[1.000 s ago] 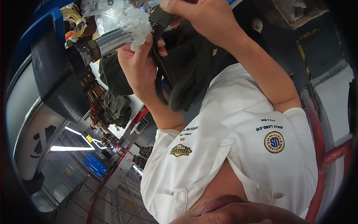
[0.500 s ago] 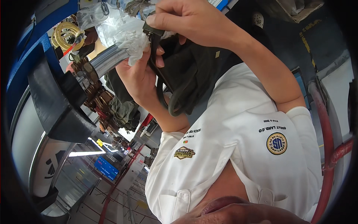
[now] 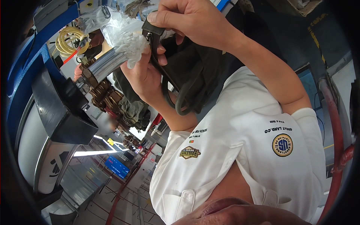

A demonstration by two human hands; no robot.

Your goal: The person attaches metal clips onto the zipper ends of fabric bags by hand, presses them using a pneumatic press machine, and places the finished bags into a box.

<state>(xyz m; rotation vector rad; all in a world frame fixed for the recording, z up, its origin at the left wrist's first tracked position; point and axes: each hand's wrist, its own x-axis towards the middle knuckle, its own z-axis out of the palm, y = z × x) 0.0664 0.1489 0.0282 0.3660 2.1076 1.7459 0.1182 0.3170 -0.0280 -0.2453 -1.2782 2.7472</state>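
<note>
Person's chest & forearms seen from above. A dark green bag [image 3: 200, 62], likely canvas or sim. fabric, hangs in front of the chest, btwn both hands, near a metal bar [image 3: 107, 65] w/ white plastic wrap [image 3: 129, 47] on its end. L hand [image 3: 145, 77] grasps the bag's edge by a metal-toothed zip [image 3: 160, 68], thumb one side, fingers the other. R hand [image 3: 195, 22] pinches a flat, stiff-looking tab [image 3: 152, 28] at the zip's top end, thumb on top. A rounded strap [image 3: 182, 107] loops below.

Handling (judged by eye): prob. light to mod. weight, soft body that sags & folds, not slippery, not fragile. Tab & zip edge seem the firmest spots to hold; loose cloth would prob. droop.

Writing: white shirt [image 3: 243, 120] has dark lettering, upside down in view, plus a round blue/yellow badge [image 3: 282, 145] & a small brown/gold badge [image 3: 190, 152], both lettered. Blue panel [image 3: 117, 167] in bkgd: text too small to read. Machine housing [image 3: 58, 165] at far L has a bold dark mark. No label legible on bag.
</note>
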